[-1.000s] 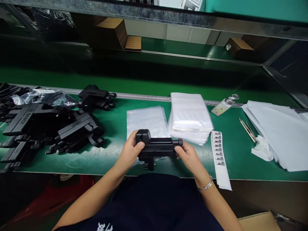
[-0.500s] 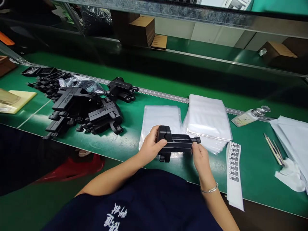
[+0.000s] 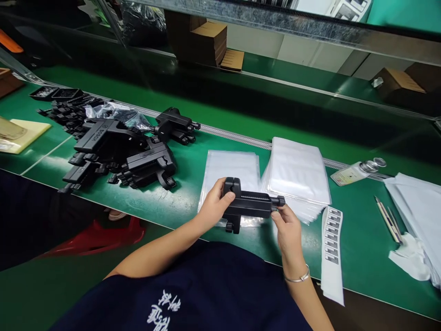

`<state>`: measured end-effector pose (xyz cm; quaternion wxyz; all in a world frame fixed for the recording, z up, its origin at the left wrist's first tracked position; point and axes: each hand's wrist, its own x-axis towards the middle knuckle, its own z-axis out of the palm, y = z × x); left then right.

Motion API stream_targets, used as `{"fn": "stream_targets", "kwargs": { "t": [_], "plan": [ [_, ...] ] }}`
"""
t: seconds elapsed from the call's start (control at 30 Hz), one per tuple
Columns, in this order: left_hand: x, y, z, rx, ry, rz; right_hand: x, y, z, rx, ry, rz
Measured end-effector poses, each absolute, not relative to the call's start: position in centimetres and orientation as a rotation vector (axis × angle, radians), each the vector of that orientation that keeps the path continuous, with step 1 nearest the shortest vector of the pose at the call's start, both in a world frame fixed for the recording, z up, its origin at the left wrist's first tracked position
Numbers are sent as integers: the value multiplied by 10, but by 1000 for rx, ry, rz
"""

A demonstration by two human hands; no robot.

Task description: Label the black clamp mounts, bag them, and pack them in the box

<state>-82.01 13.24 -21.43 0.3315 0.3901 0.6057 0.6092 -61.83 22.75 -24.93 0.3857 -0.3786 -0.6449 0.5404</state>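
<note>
A black plastic clamp-like bracket point(image 3: 253, 203) is held level over the bench in front of me. My left hand point(image 3: 213, 207) is wrapped round its wide jaw end, thumb on top. At the narrow right end, my right hand point(image 3: 286, 225) pinches the bracket below a protruding knob point(image 3: 278, 201); its fingertips are partly hidden. Beneath and behind the bracket lie flat clear plastic bags point(image 3: 234, 163). A thick stack of similar bags point(image 3: 298, 170) stands just beyond my right hand.
More black brackets point(image 3: 149, 161) are heaped at the left, one marked BOSCH. A strip of printed labels point(image 3: 331, 248), a bottle with a metal top point(image 3: 356, 171), tweezers point(image 3: 388, 218) and white sheets point(image 3: 416, 202) lie at the right. A metal shelf edge point(image 3: 275, 27) crosses above.
My right hand's fingers have shifted on the bracket's right end, with the thumb now lower, beneath the knob. The bracket is tilted slightly differently; the view has shifted a little.
</note>
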Motion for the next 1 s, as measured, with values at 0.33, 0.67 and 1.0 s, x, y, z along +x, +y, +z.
{"fn": "stream_targets", "kwargs": {
  "t": [0.33,0.67,1.0],
  "plan": [
    [-818,132,-212,1080,1567,1623,-619,228,-243,-947,-1661,1338],
    [-827,156,-206,212,1207,1881,-622,207,-235,-558,-2153,1004],
    [-816,154,-208,341,1271,1746,-622,201,-225,-741,-1635,1421]
  ]
}}
